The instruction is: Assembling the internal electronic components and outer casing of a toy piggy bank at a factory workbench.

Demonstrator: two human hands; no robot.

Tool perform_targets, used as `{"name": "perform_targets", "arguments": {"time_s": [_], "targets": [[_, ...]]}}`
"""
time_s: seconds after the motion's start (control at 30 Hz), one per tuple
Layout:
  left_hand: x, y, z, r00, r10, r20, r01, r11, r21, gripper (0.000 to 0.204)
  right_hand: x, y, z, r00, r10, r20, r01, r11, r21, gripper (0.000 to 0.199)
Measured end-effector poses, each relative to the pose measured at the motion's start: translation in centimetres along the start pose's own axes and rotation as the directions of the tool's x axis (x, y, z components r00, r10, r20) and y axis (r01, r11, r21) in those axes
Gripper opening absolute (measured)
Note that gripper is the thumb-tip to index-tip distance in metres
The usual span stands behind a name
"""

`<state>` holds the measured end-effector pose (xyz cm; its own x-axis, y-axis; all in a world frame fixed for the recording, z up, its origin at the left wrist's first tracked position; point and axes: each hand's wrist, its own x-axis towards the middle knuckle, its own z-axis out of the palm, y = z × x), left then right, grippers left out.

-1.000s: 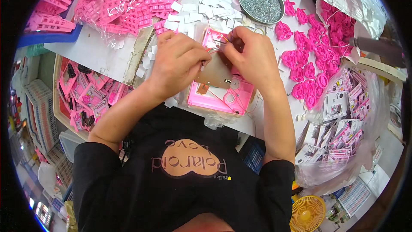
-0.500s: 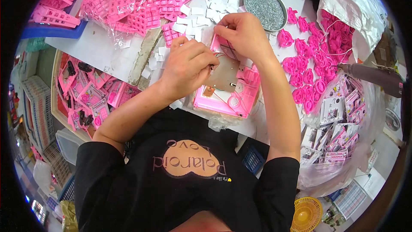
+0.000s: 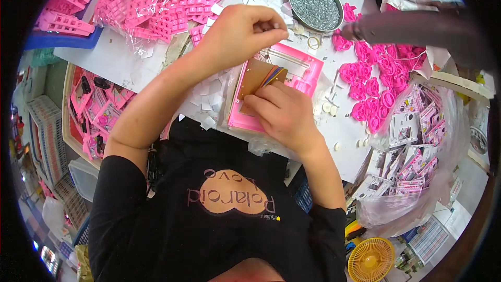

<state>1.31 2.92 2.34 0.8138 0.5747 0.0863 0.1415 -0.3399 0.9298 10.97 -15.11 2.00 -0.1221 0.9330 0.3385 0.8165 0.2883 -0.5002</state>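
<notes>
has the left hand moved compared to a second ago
Yes. The left hand has lifted off the pink case and gone up toward the round tin.

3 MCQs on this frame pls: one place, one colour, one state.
1. Where is the round metal dish?
A. Beyond the pink case
B. On the floor
C. In the bag of cards

2. What colour is the case under the circuit board?
A. Blue
B. Pink
C. Green

3. What is the right hand doing?
A. Hanging free
B. Pressing on the board
C. Holding the dish

A: the dish lies farther up the table.
B: its rim is pink.
B: its fingers lie on the board.
</notes>
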Motion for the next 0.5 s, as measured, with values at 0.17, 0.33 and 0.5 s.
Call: {"name": "perform_targets", "arguments": {"time_s": [0.17, 0.33, 0.5], "targets": [[2.0, 1.1, -0.8, 0.945, -0.081, 0.316, 0.072, 0.997, 0.042, 0.031, 0.8, 0.1, 0.0, 0.995, -0.032, 0.09, 0.037, 0.998, -0.054, 0.024], [0.8, 0.0, -2.0, 0.972, 0.025, 0.232, -0.046, 0.995, 0.086, 0.041, 0.7, 0.9, -1.9, 0.997, 0.039, 0.064, -0.058, 0.942, 0.33, 0.032], [-2.9, 0.1, -1.5, 0.991, 0.13, -0.007, -0.125, 0.966, 0.224, 0.035, 0.7, 2.9, -4.8, 0.915, 0.402, 0.018, -0.366, 0.814, 0.451, 0.022]]}}
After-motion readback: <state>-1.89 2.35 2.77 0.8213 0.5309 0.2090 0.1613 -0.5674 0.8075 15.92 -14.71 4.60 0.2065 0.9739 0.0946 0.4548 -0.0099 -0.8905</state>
